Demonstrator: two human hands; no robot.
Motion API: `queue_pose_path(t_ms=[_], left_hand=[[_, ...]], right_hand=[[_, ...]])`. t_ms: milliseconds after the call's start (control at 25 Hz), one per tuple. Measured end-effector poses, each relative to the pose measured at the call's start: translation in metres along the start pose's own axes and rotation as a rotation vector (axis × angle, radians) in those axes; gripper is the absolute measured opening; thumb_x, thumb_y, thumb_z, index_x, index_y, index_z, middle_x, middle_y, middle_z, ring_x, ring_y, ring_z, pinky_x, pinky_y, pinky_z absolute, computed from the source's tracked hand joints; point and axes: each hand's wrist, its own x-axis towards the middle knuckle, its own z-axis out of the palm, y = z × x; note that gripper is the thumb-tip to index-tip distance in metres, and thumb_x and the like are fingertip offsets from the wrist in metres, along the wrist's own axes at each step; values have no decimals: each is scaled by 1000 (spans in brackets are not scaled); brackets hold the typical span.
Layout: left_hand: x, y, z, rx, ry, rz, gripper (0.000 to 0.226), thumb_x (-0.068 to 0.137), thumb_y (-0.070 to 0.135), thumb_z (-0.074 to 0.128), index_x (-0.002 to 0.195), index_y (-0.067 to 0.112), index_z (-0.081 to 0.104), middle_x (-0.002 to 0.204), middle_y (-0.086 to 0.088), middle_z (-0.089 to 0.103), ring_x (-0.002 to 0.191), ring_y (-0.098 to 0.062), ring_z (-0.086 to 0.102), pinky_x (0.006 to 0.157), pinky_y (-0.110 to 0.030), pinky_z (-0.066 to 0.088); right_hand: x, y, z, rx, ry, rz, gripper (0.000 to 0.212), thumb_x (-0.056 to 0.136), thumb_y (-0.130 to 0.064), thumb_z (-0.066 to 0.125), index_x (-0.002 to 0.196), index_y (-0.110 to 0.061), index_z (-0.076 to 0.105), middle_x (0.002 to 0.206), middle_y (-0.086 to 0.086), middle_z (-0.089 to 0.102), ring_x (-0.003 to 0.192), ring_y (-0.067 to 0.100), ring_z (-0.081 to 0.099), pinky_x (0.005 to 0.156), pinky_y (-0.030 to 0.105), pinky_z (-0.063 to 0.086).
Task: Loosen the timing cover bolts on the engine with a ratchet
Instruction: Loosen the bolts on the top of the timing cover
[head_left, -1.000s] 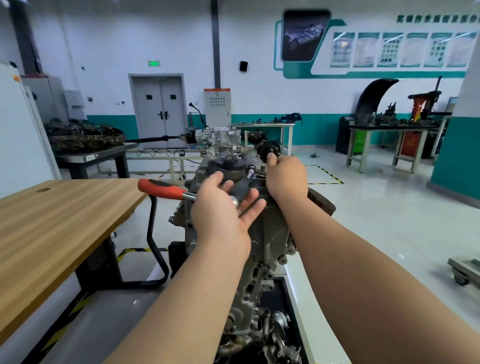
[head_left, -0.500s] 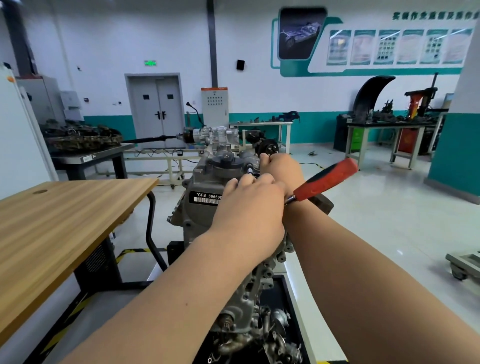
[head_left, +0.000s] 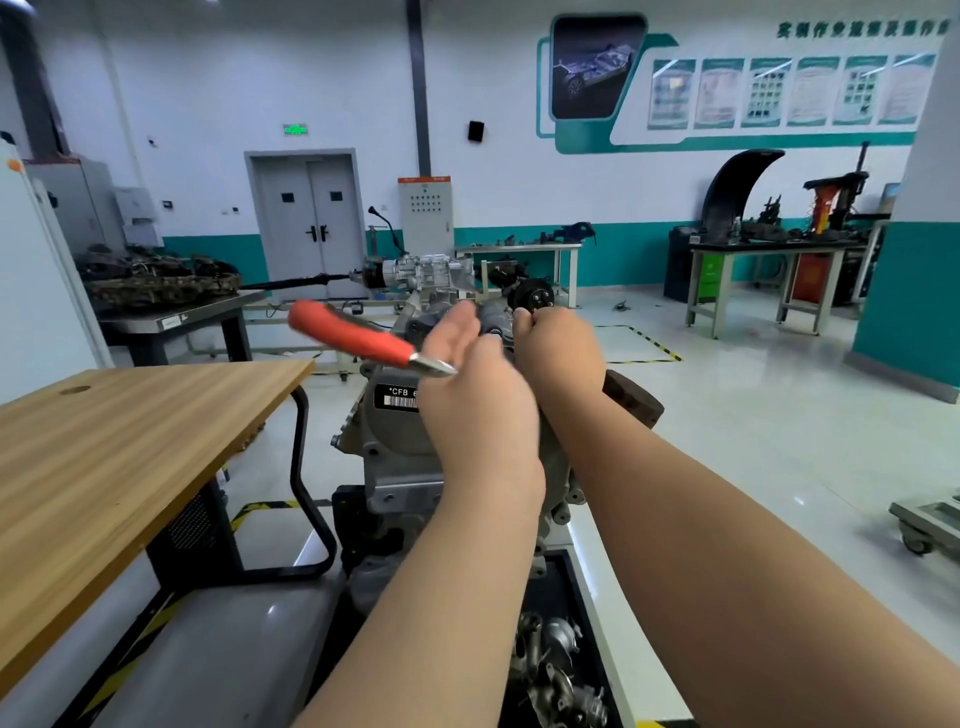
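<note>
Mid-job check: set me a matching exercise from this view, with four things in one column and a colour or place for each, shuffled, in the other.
Things
1. ratchet handle
2. wooden table
3. engine label
4. double door

Descriptions
A. grey, in the far wall
B. black with white print
C. red-orange, pointing to the left
D. light brown, left of the engine

Pairs: 1-C, 2-D, 3-B, 4-A
</note>
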Motion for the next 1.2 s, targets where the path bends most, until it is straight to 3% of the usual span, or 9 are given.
queue_pose_path(t_ms=[120,240,400,520,600,720,840,1000,1200], left_hand=[[-5,-1,-4,739,-324,266,40,85,0,47,88,37,62,85,21,61,79,0,61,71,-27,50],[-6,4,-4,1566,-646,549,35,83,6,46,97,36,58,90,12,45,100,-24,48,88,-41,42],[4,6,-1,1881,-819,740,43,82,7,47,119,29,48,116,0,48,95,-20,35,89,-41,33],[6,3,-7,1537,-712,731,43,87,8,43,118,36,53,103,11,55,89,-16,50,83,-35,43],[-2,-2,-8,943,-471,534,37,93,9,46,109,39,59,99,18,64,87,-9,62,79,-25,52],[8,6,-6,40,37,116,24,92,12,56,100,32,66,96,16,71,92,-3,65,73,-19,47],[20,14,-6,-166,181,-48,19,92,14,57,103,27,67,91,10,68,87,-8,65,71,-26,47],[15,20,-10,434,-141,228,49,90,-2,46,119,37,54,105,17,62,82,4,60,64,-14,44],[-4,23,-12,1729,-654,646,34,85,3,41,95,35,46,89,8,45,79,-16,42,72,-33,43]], right_hand=[[-3,3,-7,163,-79,-67,18,95,-20,49,87,-15,64,86,12,65,82,33,62,65,36,51],[-2,-2,-12,23,-137,-72,23,99,-21,44,89,-8,61,81,7,57,82,28,61,61,28,43],[8,-11,-12,-41,-107,108,45,101,-35,37,65,-11,51,59,3,48,52,16,45,45,24,26],[2,1,-8,76,-133,-7,29,99,-27,48,78,-12,62,70,3,60,66,16,57,53,22,41],[-7,6,-7,280,-118,-104,25,94,-19,53,70,-18,60,70,-1,64,64,10,60,54,18,46],[-1,3,-2,-10,7,-36,43,99,-35,38,60,-19,46,64,2,53,55,17,49,45,25,30],[0,0,2,-39,42,-44,46,100,-38,35,58,-20,41,61,0,48,53,15,44,45,23,25],[-3,-1,-1,-10,24,-19,46,99,-37,37,58,-18,44,61,1,49,54,19,47,46,24,26],[-2,-1,-9,260,-19,-16,30,102,-18,40,91,2,60,96,25,61,83,31,57,62,24,44]])
